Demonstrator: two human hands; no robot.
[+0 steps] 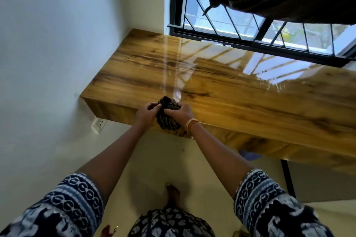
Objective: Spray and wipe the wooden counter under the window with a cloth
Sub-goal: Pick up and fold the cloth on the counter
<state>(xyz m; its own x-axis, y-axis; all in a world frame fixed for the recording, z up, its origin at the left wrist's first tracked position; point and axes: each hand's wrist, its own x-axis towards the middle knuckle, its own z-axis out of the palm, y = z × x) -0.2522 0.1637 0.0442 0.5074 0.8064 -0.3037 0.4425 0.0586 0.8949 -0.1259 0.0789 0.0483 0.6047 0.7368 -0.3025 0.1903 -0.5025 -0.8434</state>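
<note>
Both hands bunch a dark striped cloth at the front edge of the wooden counter, near its left end. The left hand pinches it and the right hand curls fingers round it, probably gathering a firm wiping pad.

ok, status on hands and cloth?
Left hand and right hand both grip bunched cloth at counter front edge. No spray bottle visible. Counter top unobstructed.

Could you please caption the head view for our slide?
Both hands, left hand and right hand, bunch a dark cloth at the wooden counter's front edge.
</note>
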